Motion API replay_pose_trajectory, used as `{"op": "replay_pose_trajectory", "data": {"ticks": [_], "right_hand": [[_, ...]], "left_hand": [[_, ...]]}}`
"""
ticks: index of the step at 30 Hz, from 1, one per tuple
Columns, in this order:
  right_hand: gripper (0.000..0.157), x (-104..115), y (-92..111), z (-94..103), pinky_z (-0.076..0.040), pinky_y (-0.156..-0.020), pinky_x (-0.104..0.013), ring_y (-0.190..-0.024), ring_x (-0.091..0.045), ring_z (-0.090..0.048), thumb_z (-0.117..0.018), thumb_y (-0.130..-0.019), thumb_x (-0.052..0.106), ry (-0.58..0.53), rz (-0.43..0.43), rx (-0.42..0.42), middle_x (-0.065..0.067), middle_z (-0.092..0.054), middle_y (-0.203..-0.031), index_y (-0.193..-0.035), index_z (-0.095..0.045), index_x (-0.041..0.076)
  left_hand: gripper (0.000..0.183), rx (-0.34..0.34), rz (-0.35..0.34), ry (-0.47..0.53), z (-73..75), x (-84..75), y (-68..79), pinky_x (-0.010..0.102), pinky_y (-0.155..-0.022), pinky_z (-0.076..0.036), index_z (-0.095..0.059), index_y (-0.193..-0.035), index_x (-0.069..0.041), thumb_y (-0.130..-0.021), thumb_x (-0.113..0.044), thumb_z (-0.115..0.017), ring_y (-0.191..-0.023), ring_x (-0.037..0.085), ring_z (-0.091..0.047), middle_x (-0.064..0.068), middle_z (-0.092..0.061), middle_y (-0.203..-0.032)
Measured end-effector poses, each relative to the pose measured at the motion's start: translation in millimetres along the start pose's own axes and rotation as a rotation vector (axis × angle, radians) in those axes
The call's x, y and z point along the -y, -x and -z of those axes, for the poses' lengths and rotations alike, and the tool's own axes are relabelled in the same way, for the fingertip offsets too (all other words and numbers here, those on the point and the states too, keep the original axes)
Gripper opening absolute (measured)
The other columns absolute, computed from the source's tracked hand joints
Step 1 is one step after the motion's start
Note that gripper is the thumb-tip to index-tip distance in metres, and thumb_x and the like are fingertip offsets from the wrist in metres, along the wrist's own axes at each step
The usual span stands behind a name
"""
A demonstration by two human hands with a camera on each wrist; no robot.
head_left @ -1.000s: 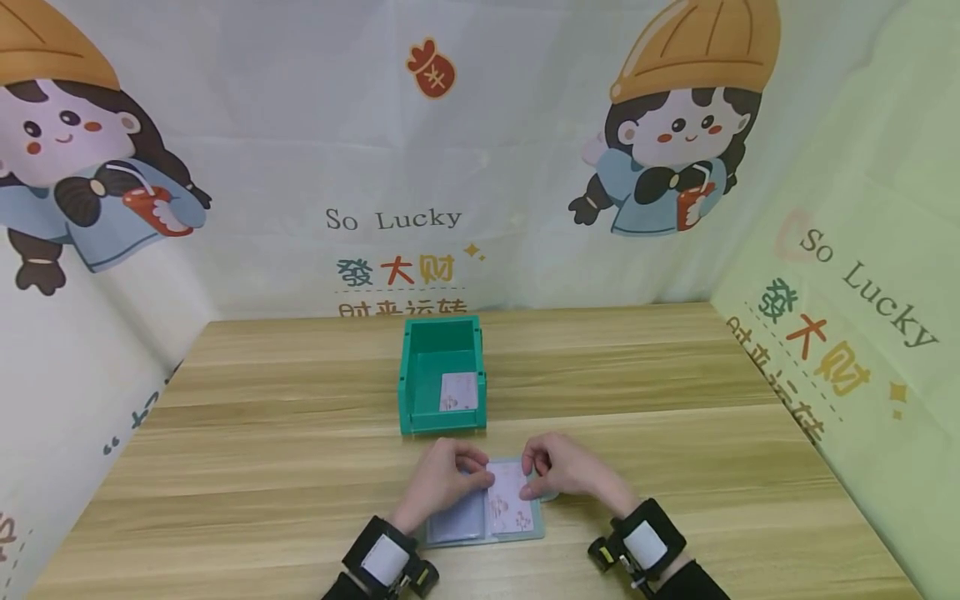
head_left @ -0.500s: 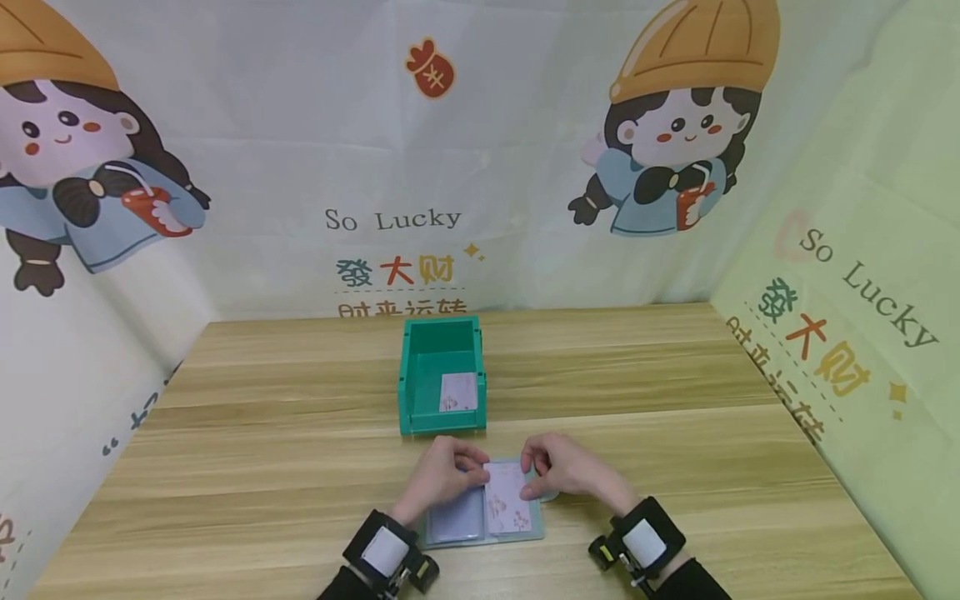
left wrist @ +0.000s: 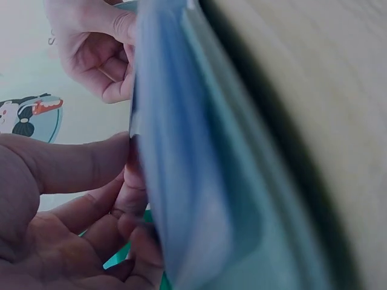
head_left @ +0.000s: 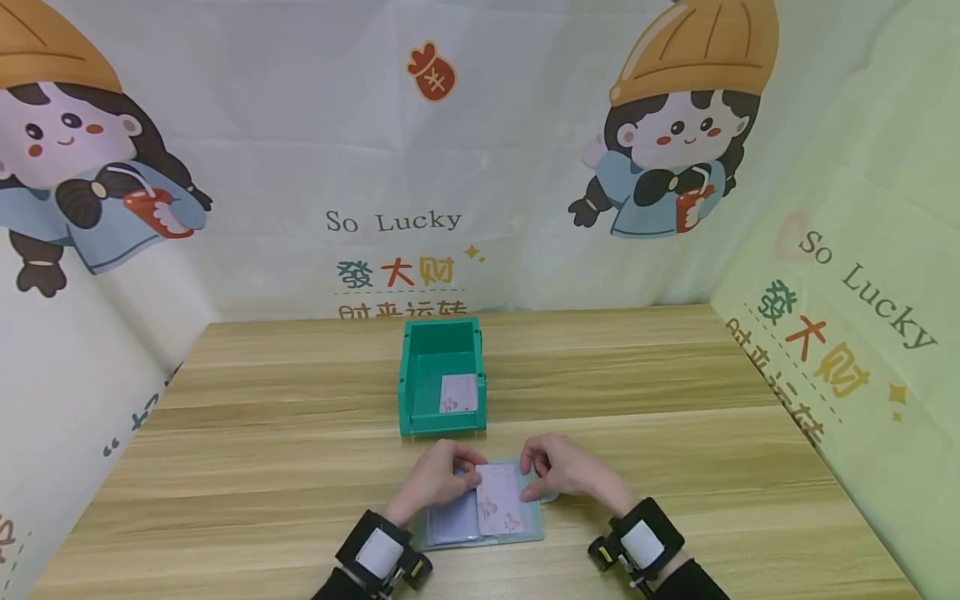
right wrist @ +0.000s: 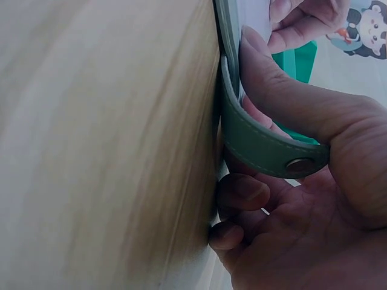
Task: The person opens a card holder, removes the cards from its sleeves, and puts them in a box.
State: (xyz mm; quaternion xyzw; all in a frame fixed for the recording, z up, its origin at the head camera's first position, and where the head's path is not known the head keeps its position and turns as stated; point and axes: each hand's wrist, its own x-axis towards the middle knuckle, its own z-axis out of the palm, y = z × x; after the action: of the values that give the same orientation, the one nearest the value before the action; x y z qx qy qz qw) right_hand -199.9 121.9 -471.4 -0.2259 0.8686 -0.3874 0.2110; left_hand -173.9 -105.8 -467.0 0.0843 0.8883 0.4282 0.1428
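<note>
A pale green card holder (head_left: 532,523) lies unfolded on the table, with clear sleeves (head_left: 452,523) on its left side. Over its right page is a white card (head_left: 498,500) with a pinkish print, reaching across the middle fold. My left hand (head_left: 441,477) pinches the card's upper left corner between thumb and fingers. At the right edge, my right hand (head_left: 564,469) grips the holder; the right wrist view shows the thumb on the page and fingers beneath. A green strap (right wrist: 266,142) with a metal snap curves against that hand.
Just beyond the hands stands a green plastic bin (head_left: 442,422) with a similar printed card (head_left: 458,393) inside. The wood-grain table (head_left: 262,467) stretches to both sides, and printed cloth (head_left: 525,267) hangs at the back and sides.
The card has slid left over the holder, from the right page toward the fold. My left hand has shifted slightly left with it, while the right hand stays in place.
</note>
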Motion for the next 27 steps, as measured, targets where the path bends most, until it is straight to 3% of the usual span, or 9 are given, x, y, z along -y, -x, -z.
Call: {"op": "replay_pose_trajectory", "data": {"ticks": [8,13,27], "right_hand": [[0.027,0,0,-0.3,-0.030,-0.055,-0.019,-0.063,-0.012,-0.042,-0.085,-0.077,0.009,0.002,-0.009,0.002,0.003,-0.044,-0.068,-0.088,-0.061,0.007],[0.027,0,0,-0.8,-0.030,-0.055,-0.020,-0.064,-0.012,-0.042,-0.085,-0.077,0.009,-0.005,-0.016,0.006,0.003,-0.044,-0.068,-0.088,-0.061,0.007],[0.027,0,0,-0.9,-0.031,-0.055,-0.020,-0.064,-0.012,-0.042,-0.085,-0.077,0.008,-0.017,-0.020,0.007,0.003,-0.044,-0.068,-0.089,-0.061,0.006]], "left_hand": [[0.022,-0.002,-0.027,0.083,8.8,3.1,7.0,0.027,-0.061,-0.043,-0.067,-0.112,0.000,-0.090,0.003,-0.063,-0.072,0.016,-0.053,0.007,-0.061,-0.084],[0.017,0.013,-0.012,0.110,13.3,4.1,8.8,0.027,-0.060,-0.048,-0.068,-0.107,0.000,-0.092,0.003,-0.061,-0.071,0.016,-0.057,0.009,-0.062,-0.086],[0.021,0.019,-0.005,0.083,32.4,12.1,9.0,0.031,-0.067,-0.056,-0.074,-0.104,0.001,-0.096,0.003,-0.054,-0.086,0.018,-0.062,0.016,-0.069,-0.109]]}}
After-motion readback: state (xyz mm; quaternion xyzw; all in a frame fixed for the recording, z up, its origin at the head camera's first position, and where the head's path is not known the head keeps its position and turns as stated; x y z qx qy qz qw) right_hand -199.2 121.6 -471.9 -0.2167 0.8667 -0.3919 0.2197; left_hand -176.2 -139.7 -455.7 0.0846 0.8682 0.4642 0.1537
